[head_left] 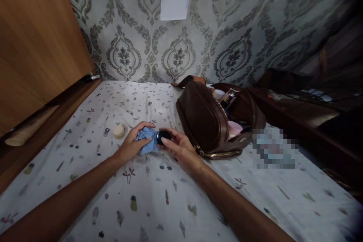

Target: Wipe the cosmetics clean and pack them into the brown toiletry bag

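My left hand (134,140) is closed around a crumpled blue cloth (146,144). My right hand (181,145) grips a small dark round container (163,136) between thumb and fingers, and its left side meets the cloth. What the container holds cannot be made out. Left of my hands, a small cream-coloured round jar (118,131) rests on the patterned sheet (133,215). Close to my right hand lies a brown leather bag (200,117), unzipped, with a pink item (235,128) and several other cosmetic-looking things inside.
A wooden cabinet (39,41) stands along the left edge, with a rolled tube (31,126) on its lower ledge. Patterned wallpaper with a white card (174,8) rises behind the sheet. A blurred-out item (275,148) lies right of the bag, near dark furniture.
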Available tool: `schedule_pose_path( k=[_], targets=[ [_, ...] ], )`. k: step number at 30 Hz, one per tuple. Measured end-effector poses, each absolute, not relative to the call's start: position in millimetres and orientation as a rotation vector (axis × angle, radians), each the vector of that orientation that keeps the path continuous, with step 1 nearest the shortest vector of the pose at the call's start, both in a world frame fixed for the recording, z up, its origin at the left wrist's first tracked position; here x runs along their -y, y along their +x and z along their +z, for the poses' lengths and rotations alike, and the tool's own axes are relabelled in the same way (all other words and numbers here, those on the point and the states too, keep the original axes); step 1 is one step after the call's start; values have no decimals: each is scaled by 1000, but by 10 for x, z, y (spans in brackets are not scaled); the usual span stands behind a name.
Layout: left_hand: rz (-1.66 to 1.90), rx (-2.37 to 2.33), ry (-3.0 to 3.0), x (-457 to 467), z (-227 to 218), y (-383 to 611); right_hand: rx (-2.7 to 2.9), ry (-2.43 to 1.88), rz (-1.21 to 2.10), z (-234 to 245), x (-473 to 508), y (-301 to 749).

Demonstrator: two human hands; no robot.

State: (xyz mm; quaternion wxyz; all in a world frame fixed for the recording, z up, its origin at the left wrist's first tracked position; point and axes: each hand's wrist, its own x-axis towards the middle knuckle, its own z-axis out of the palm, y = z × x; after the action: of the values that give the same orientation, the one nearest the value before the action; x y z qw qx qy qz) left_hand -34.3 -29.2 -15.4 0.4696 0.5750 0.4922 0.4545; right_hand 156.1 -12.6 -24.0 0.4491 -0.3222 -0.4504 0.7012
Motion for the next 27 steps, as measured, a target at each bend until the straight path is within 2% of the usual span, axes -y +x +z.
schedule_pose_path(
  k=[6, 27],
  targets=[
    [1166, -1196, 1406, 304, -130, -319, 1231, -812, 1633, -261, 107, 1573],
    [1136, -1189, 1451, 311, -139, -319, 1202, -883, 1589, -270, 91, 1568]
  ],
)
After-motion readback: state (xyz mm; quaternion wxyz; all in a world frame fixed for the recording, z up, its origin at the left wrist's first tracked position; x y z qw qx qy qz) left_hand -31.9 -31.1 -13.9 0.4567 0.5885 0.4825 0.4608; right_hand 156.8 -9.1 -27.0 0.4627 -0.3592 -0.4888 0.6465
